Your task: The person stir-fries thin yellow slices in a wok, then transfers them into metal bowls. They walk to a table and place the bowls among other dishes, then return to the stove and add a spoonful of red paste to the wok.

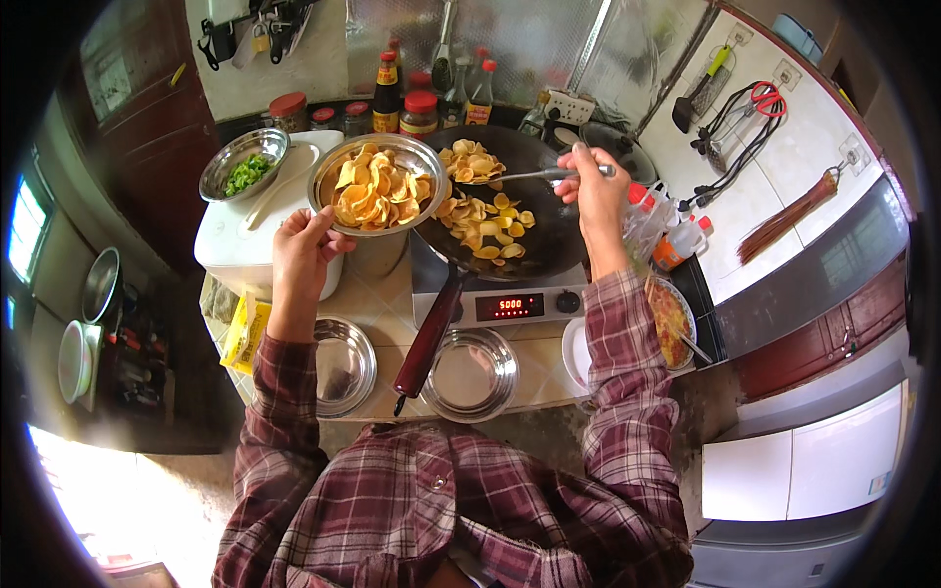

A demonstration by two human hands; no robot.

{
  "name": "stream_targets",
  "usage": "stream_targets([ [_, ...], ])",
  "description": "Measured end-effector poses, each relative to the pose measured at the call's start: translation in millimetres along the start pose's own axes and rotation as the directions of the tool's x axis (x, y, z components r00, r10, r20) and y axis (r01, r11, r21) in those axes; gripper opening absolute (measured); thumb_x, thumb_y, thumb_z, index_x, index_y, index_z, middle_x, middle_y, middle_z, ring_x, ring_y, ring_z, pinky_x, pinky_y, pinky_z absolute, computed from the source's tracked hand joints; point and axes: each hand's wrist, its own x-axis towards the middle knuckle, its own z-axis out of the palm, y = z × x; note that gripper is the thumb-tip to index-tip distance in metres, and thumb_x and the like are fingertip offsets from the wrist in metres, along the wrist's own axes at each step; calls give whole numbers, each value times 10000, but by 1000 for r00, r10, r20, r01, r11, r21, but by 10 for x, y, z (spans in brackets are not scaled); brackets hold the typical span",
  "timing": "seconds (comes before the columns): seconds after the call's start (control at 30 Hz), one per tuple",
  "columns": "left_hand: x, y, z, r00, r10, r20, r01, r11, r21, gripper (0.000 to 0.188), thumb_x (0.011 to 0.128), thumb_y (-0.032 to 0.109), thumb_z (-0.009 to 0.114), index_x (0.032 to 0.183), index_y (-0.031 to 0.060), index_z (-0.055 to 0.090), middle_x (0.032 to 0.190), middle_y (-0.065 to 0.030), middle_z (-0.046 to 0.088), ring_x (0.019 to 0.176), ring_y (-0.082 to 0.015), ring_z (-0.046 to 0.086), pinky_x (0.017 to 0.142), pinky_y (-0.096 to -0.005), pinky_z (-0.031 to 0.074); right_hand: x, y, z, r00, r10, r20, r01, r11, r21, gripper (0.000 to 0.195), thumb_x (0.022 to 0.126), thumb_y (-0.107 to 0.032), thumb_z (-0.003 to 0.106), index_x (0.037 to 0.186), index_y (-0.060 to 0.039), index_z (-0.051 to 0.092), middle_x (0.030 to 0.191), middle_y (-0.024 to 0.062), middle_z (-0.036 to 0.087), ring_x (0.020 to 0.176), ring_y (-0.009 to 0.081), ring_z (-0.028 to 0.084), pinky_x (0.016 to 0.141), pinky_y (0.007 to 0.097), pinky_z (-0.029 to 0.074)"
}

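My left hand (pixel 307 246) grips the near rim of a steel bowl (pixel 317 192), tilted slightly and heaped with thin yellow slices (pixel 378 187). The bowl is held at the left edge of a black wok (pixel 551 235). My right hand (pixel 594 187) holds the handle of a metal ladle (pixel 555 173), whose head lies under a pile of slices (pixel 470 160) over the wok, beside the bowl. More slices (pixel 489 224) lie in the wok. The wok, with its dark red handle (pixel 434 338) towards me, sits on an electric cooktop (pixel 507 305) with a lit display.
Chopped greens fill part of a steel bowl (pixel 213 173) on a white appliance (pixel 239 239) at left. Two steel basins (pixel 470 375) stand at the counter's front edge. A dish of food (pixel 670 323) is at right; bottles and jars (pixel 420 110) line the back.
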Motion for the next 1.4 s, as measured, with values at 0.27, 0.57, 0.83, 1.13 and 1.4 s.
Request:
stream_targets([
  [0.27,17,-4,8,1000,1,8,-1,1000,-18,161,915,116,624,839,32,509,647,-67,612,500,-137,589,536,-262,555,146,-76,171,999,10,31,-9,999,-47,271,918,-206,589,769,20,602,765,93,667,447,112,566,393,230,411],
  [0.57,-7,27,25,1000,-12,1,12,1000,-1,156,917,114,618,834,33,514,653,-66,614,504,-143,593,539,-266,557,-30,118,80,1000,-9,-26,9,1000,18,260,918,-208,602,773,7,620,776,78,673,464,97,576,406,208,409],
  [0.83,-29,41,22,1000,-4,3,4,1000,12,154,918,107,611,829,37,507,662,-66,607,516,-140,589,542,-273,557,-1055,863,-55,992,-80,-94,92,987,135,184,967,-148,536,939,9,629,913,56,655,680,99,617,564,219,470],
  [1.13,32,9,103,1000,-13,22,12,1000,25,153,915,106,613,836,26,508,659,-70,599,517,-146,592,547,-289,563,-981,881,-86,999,-18,-47,26,983,184,191,961,-98,516,1017,43,631,929,81,653,772,139,645,657,267,507],
  [1.4,53,-89,116,999,-37,22,35,998,55,156,915,113,615,833,31,510,689,-54,592,532,-133,589,543,-277,568,-917,945,-105,993,-117,-35,121,977,177,166,955,-68,516,932,54,626,1086,121,621,796,169,653,667,277,525],
])
